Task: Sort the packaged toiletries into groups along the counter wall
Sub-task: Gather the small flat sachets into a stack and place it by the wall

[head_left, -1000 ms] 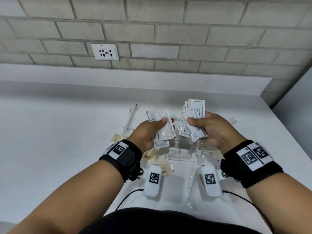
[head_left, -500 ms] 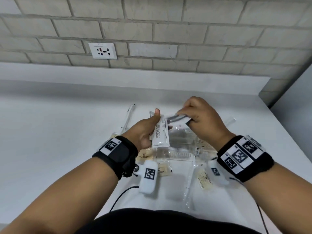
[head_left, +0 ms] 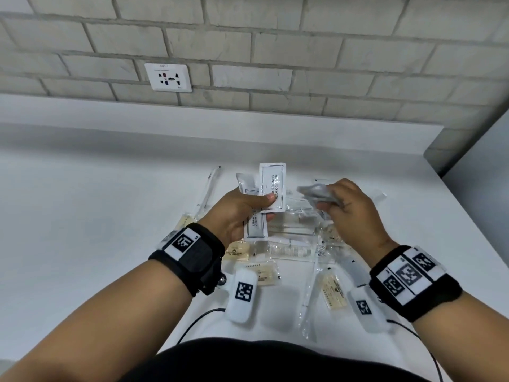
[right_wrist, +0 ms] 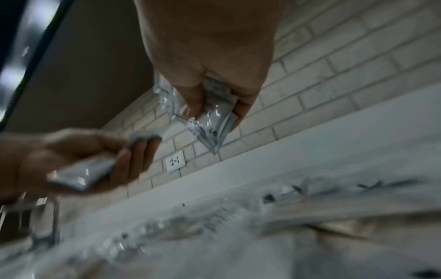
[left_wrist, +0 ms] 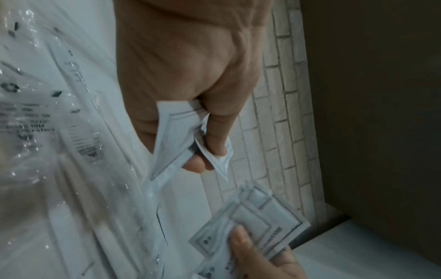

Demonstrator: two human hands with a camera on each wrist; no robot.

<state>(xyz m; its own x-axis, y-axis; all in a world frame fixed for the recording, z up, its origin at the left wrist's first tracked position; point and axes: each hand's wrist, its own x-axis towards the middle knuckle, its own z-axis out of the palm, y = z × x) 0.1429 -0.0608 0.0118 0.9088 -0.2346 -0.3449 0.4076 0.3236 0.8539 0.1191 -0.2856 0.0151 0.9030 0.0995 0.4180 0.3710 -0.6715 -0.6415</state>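
left hand (head_left: 242, 208): up over the tabletop (head_left: 96, 216), thumb clamped on a small fan of white sachets (head_left: 271, 186); one sticks up, another pokes out below the palm. Print reads something like "shampoo with conditioner", partly covered by the thumb. In the left wrist view (left_wrist: 190, 79) the fingers are curled round the sachet edges (left_wrist: 171, 136).

right hand (head_left: 349, 213): just right of the left one, not touching it. Fingers pinch a little stack of the same sachets (head_left: 316, 193), held sort of flat and blurry in the head view. The right wrist view (right_wrist: 210, 62) shows thumb and fingers closed on the shiny packs (right_wrist: 210, 120).

pile (head_left: 292, 244): still on the tabletop under and between both hands. Clear wrappers, looks like combs (head_left: 292, 250) in a couple of them, plus yellowish packets (head_left: 237, 250) near the left wrist and another (head_left: 334, 292) nearer the right wrist.

long pack (head_left: 208, 188): thin clear one lying off to the left of the pile, pointing toward the wall. Can't tell what's inside.

wall side: grey brick wall (head_left: 303, 45) with a white socket (head_left: 168, 77), white ledge (head_left: 192, 119) below it.

wrists: black straps with square code tags (head_left: 184, 242) on both.
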